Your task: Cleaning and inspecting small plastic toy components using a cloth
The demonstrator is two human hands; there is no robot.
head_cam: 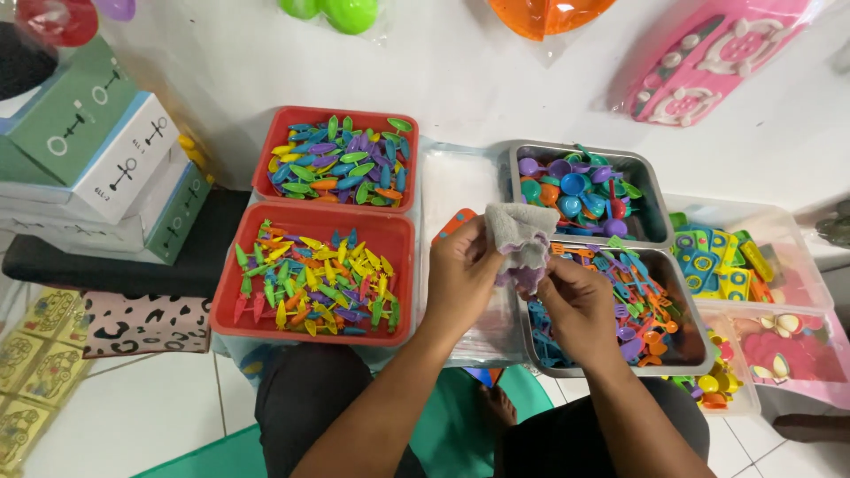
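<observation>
My left hand [462, 276] and my right hand [577, 305] meet in front of me over a clear plastic bag. Both grip a small grey cloth [521, 232], which is bunched around a small purple toy piece [525, 278] pinched by my right fingers. An orange piece with blue dots [456, 221] shows behind my left hand. Below my right hand is a metal tray [701, 354] of small plastic forks in mixed colours.
Two red trays, one far [266, 159] and one near [403, 265], hold colourful leaf-shaped pieces on the left. A far metal tray [653, 190] holds toy spoons. Clear bins [797, 265] of toy parts stand right. Stacked boxes [106, 159] sit left.
</observation>
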